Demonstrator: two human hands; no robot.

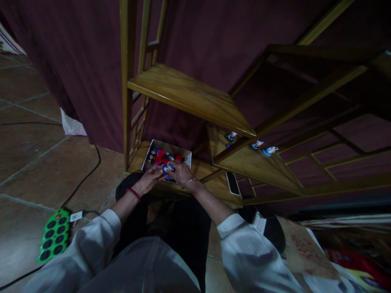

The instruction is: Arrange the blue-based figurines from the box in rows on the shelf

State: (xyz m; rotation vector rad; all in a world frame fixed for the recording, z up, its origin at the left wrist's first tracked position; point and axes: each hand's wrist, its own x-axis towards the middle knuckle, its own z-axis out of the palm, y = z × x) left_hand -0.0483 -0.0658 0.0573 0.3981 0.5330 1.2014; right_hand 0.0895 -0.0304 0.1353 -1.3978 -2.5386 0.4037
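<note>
Both hands meet over the near side of a white cardboard box (187,154) on the lowest wooden shelf. Between their fingertips is a small figurine (168,167) in blue and white. My left hand (149,180) pinches its left side, a red bead bracelet on the wrist. From the right, my right hand (181,173) grips it with bent fingers; a silver bangle circles that wrist. Inside the box lie several small figures with red round bases (160,153) and others with blue parts. The hands hide part of the box's contents, and fine detail is blurred.
Several figurines (257,145) stand on the middle shelf (259,169) to the right. A phone (233,183) lies on the lower shelf. Overhanging the box is an upper shelf (189,95). A green power strip (54,235) with cables rests on the tiled floor at left.
</note>
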